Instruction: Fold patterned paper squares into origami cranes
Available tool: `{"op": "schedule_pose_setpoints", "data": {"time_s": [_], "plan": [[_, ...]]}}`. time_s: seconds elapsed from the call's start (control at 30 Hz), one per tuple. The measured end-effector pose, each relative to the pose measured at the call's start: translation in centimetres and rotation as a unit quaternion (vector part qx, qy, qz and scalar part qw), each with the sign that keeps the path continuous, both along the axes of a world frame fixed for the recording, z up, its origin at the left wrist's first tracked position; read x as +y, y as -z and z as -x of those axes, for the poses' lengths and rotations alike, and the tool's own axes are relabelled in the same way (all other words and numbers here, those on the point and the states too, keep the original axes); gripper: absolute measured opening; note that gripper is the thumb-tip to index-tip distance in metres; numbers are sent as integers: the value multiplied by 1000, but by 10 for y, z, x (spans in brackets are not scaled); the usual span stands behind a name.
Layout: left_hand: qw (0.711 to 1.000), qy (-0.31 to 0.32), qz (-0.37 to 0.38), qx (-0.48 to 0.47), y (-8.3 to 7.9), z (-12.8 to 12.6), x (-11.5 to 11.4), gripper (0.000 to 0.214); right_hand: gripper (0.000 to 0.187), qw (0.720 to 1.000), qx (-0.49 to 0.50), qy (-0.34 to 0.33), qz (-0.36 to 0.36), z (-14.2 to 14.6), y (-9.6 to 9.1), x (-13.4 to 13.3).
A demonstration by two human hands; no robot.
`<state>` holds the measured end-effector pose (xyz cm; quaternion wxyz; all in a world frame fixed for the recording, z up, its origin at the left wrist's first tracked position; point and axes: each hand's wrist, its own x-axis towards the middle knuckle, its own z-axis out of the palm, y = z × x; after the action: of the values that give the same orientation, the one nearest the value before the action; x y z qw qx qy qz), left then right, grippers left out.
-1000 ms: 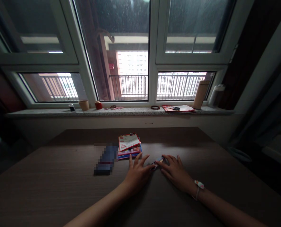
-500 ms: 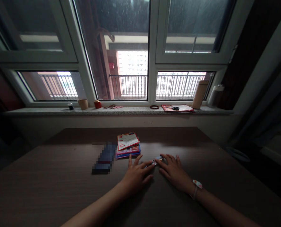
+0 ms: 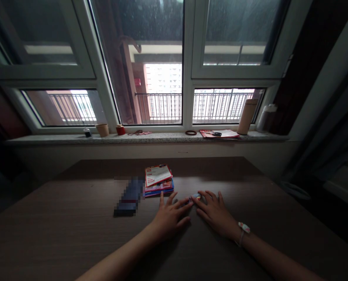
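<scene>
Both my hands rest on a dark wooden table [image 3: 74, 234]. My left hand [image 3: 170, 214] lies palm down with its fingers spread. My right hand [image 3: 215, 212], with a bracelet on its wrist, lies flat too. The fingertips of both hands meet on a small colourful piece of paper [image 3: 195, 196] pressed against the tabletop. A stack of red and blue leaflets [image 3: 158, 179] lies just beyond my left hand, and a blurred-out dark object [image 3: 129, 197] sits to the left of it.
A stone windowsill [image 3: 162, 137] runs behind the table under a large window. On it stand a paper cup [image 3: 102, 129], a small red pot [image 3: 120, 129], a ring [image 3: 191, 132], red papers with scissors [image 3: 219, 134], a tall tan flask [image 3: 247, 111] and a grey jug [image 3: 266, 117].
The small paper looks smaller and flatter under my fingertips than a second ago. Both hands have stayed in nearly the same place.
</scene>
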<state>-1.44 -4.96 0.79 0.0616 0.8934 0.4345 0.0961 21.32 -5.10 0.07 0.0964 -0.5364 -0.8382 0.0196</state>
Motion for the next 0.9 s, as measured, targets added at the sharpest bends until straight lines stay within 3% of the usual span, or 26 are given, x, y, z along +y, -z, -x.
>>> {"op": "schedule_pose_setpoints", "data": {"time_s": [0.33, 0.7, 0.9], "plan": [[998, 0, 69, 13, -13, 0, -2, 54, 43, 999, 3, 34, 8, 0, -5, 2], [998, 9, 66, 16, -14, 3, -7, 63, 41, 998, 11, 56, 8, 0, -5, 3], [998, 8, 65, 20, -16, 2, -7, 62, 40, 995, 7, 100, -4, -13, -3, 11]]}}
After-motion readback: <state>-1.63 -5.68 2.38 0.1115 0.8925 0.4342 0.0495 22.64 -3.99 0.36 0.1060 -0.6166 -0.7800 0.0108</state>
